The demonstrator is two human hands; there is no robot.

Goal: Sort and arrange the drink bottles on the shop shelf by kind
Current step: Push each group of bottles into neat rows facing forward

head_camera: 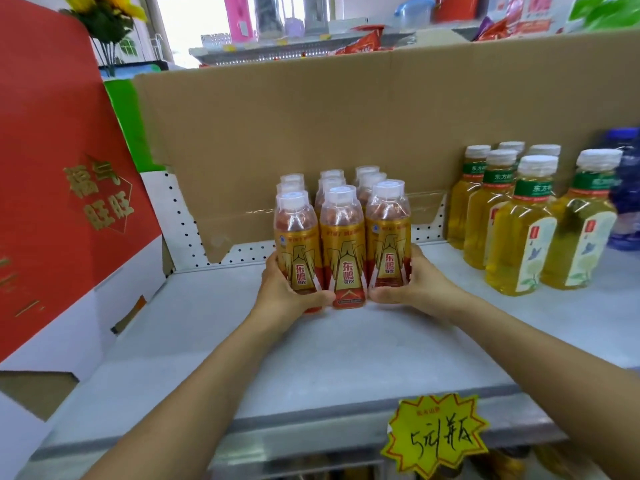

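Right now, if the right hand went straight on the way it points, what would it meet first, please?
The right hand holds the front right gold bottle, so that comes first; behind it, probably the next bottle in its row.

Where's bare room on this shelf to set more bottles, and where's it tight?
Widest bare shelf: between the red carton and the gold bottles. The front strip toward the price tag is bare too. A narrower gap separates the gold bottles from the tea bottles; the right hand sits there. Crowded: the right end, tea bottles beside blue bottles.
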